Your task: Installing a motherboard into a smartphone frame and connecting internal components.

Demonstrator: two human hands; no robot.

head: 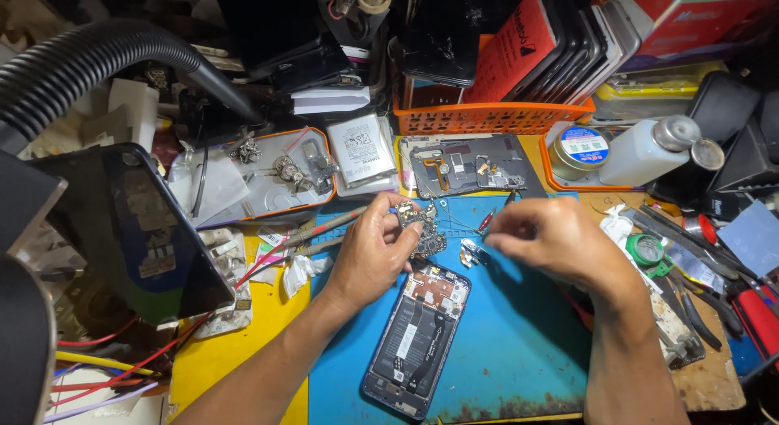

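My left hand (pixel 372 252) pinches a small phone circuit board (pixel 422 228) just above the blue work mat (pixel 519 336). My right hand (pixel 554 238) is closed on thin tweezers (pixel 487 222), whose tip points toward the board. Below the board lies an opened phone (pixel 418 336) with its back removed, the internals showing. A small metal part (pixel 471 252) rests on the mat between my hands.
A removed phone back frame (pixel 471 167) and a battery (pixel 361 149) lie behind the mat. An orange basket (pixel 491 116) holds boxes. A white bottle (pixel 645 151) and tin (pixel 578 149) stand right. Pliers and tools (pixel 690 303) lie right; a black hose (pixel 97 60) and dark tablet (pixel 134 230) left.
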